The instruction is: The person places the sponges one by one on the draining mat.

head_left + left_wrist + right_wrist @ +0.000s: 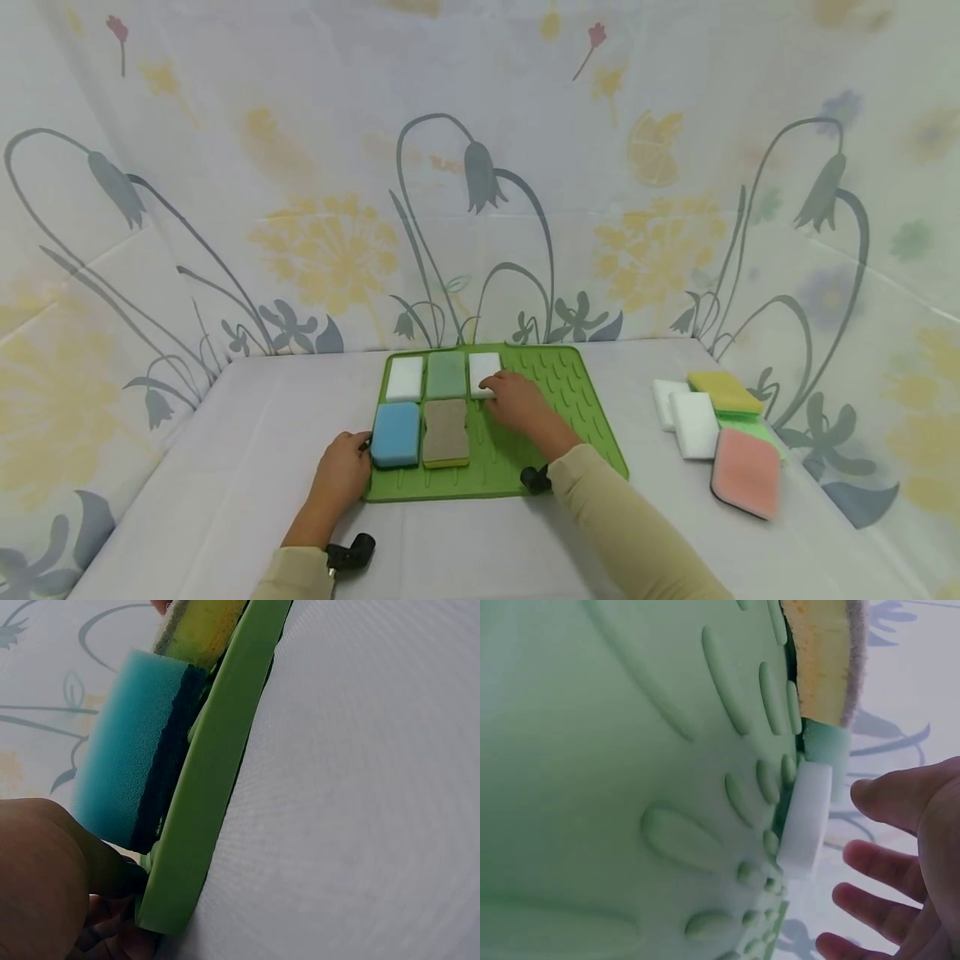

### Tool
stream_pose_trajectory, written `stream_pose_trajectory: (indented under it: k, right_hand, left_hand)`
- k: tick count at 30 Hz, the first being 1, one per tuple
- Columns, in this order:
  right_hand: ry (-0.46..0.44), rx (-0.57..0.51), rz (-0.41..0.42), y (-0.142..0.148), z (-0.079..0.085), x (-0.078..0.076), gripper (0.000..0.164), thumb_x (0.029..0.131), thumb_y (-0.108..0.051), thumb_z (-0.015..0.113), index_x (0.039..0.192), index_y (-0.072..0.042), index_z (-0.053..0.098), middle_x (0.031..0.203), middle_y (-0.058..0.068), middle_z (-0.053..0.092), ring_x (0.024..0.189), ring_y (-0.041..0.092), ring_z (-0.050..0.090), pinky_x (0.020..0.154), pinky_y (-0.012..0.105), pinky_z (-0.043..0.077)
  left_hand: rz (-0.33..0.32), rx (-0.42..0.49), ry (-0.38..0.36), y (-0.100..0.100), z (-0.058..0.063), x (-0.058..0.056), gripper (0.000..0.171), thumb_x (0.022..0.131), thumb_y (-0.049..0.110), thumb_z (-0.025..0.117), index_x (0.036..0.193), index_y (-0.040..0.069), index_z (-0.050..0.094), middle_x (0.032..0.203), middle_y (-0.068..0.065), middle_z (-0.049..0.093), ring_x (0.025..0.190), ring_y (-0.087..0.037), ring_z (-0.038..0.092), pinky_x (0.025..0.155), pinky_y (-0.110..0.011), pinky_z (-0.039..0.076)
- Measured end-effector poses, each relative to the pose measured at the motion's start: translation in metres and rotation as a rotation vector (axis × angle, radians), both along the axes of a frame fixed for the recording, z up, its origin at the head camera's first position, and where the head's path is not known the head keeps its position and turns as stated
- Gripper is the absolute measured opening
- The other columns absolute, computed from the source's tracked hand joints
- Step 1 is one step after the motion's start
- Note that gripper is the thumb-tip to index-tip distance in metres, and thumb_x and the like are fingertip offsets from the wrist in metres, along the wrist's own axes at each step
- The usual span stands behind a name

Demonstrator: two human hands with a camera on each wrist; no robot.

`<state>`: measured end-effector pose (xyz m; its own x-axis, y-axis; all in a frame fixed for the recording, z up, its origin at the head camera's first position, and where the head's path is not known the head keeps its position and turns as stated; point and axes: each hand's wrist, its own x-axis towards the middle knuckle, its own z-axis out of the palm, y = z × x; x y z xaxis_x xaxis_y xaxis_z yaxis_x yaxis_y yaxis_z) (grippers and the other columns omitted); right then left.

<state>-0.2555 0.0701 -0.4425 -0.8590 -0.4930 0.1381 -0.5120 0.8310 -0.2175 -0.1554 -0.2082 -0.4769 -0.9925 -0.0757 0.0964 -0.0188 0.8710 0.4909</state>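
Here we see a green mat (570, 417) lying on the desk (225, 483), with five sponges on it in two rows. In the back row are a white sponge (405, 377), a pale green sponge (447, 374) and a second white sponge (483, 372); in the front row are a blue sponge (395, 434) and a brown sponge (446, 432). Our right hand (516, 402) rests on the second white sponge, and in the right wrist view its fingers (877, 862) are spread and nearly straight, just beside the sponge's edge. Our left hand (341, 479) holds the near left corner of the mat, beside the blue sponge, with its grip pinched on the mat's edge. Well apart on the right side of the desk lie more sponges: two white ones (693, 423), a yellow one (724, 392) and a pink one (746, 472).
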Motion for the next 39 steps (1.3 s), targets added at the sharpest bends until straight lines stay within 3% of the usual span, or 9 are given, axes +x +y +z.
stream_pose_trajectory:
  k: [12, 23, 39]
  right_hand:
    - [0.068, -0.013, 0.014, 0.022, -0.003, 0.013, 0.027, 0.094, -0.018, 0.063, 0.120, -0.012, 0.065, 0.119, 0.011, 0.064, 0.109, 0.031, 0.062, 0.086, 0.046, 0.053]
    - [0.092, -0.069, -0.006, 0.039, 0.002, 0.032, 0.029, 0.093, -0.018, 0.064, 0.121, -0.011, 0.065, 0.122, 0.010, 0.064, 0.114, 0.032, 0.060, 0.094, 0.048, 0.050]
    - [0.173, -0.096, -0.039, 0.064, 0.005, 0.045, 0.030, 0.090, -0.018, 0.068, 0.119, -0.011, 0.066, 0.121, 0.011, 0.064, 0.112, 0.033, 0.062, 0.093, 0.049, 0.051]
  left_hand:
    - [0.000, -0.002, -0.005, -0.001, -0.001, -0.001, 0.034, 0.095, 0.006, 0.051, 0.125, -0.008, 0.060, 0.105, -0.021, 0.062, 0.097, -0.034, 0.062, 0.083, -0.048, 0.052]
    - [-0.008, -0.010, -0.002, -0.001, -0.003, -0.001, 0.033, 0.095, 0.005, 0.050, 0.124, -0.009, 0.060, 0.104, -0.021, 0.062, 0.097, -0.034, 0.062, 0.082, -0.048, 0.052]
    - [-0.005, -0.001, 0.012, -0.001, -0.003, 0.000, 0.033, 0.095, 0.005, 0.051, 0.123, -0.009, 0.060, 0.104, -0.021, 0.062, 0.095, -0.033, 0.062, 0.081, -0.047, 0.053]
